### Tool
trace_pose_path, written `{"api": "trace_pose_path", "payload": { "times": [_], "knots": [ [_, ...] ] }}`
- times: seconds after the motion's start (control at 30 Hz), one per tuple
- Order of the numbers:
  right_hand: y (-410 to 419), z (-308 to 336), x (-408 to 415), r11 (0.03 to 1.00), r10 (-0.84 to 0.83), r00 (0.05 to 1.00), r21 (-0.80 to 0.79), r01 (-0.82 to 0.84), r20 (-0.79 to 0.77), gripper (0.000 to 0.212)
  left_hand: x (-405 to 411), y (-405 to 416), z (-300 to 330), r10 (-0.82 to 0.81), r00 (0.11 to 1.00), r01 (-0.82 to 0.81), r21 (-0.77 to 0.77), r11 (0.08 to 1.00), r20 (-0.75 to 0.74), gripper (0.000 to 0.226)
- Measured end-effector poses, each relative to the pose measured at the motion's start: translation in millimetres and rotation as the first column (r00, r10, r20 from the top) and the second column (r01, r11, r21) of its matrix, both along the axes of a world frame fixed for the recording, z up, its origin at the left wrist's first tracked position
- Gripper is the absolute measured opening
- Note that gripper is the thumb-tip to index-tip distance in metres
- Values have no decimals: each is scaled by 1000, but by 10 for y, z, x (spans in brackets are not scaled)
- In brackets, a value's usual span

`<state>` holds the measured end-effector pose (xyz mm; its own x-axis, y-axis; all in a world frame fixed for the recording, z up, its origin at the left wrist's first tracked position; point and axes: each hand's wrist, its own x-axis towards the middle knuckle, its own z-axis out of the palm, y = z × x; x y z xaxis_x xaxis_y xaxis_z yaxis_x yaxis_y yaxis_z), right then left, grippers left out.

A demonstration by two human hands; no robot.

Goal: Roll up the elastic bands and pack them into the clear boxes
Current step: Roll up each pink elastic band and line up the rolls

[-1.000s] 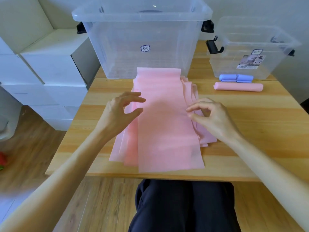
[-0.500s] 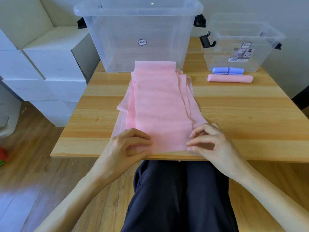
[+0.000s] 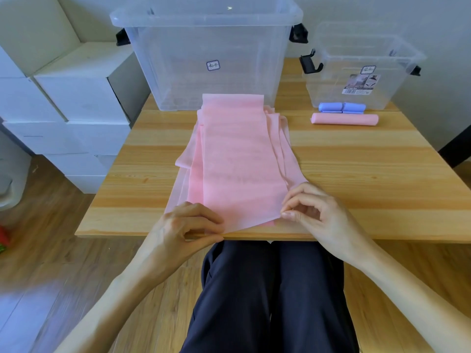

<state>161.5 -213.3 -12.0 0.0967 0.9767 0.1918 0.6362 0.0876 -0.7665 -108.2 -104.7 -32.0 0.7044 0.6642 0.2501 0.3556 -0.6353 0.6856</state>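
The pink elastic band [image 3: 239, 159] lies flat on the wooden table [image 3: 369, 174], its long axis running from the near edge away toward the large clear box [image 3: 206, 52]. The left hand [image 3: 183, 230] pinches its near-left corner at the table edge; the right hand [image 3: 316, 215] pinches the near-right corner, fingers curled.

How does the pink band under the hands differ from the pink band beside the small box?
The pink band under the hands lies flat and unrolled; the pink roll is wound into a tight cylinder. Both hands pinch the flat band's near end; nothing touches the roll. Both are pink and rest on the table.
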Motion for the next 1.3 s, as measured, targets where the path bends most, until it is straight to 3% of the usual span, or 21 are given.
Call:
{"api": "trace_pose_path", "payload": {
  "times": [0.2, 0.33, 0.43, 0.6, 0.97, 1.3],
  "knots": [
    [-21, 51, -34, 999, -3, 993, -53, -3, -121, 8, -1, -19, -31, 18, 1000, -16, 96, 995, -12, 10],
    [-24, 61, -34, 996, -12, 993, -84, 2, -117, 6, -9, -73, -59, 54, 999, -53, 141, 989, -3, 28],
    [-38, 45, -40, 994, -16, 994, -107, 4, -112, 20, -22, -105, -62, 51, 997, -58, 140, 988, 52, 20],
    [-37, 26, -58, 996, -55, 996, -68, 50, -76, 6, 13, -128, 28, 108, 989, -108, -1, 994, 102, 16],
    [-32, 28, -66, 973, -162, 986, -168, 155, -28, 12, 114, -170, 143, 333, 937, -288, -308, 907, 106, 30],
    [-33, -13, -112, 970, -207, 978, -132, 202, -28, 12, 134, -175, 195, 331, 943, -319, -193, 928, 33, 37]
  ]
}}
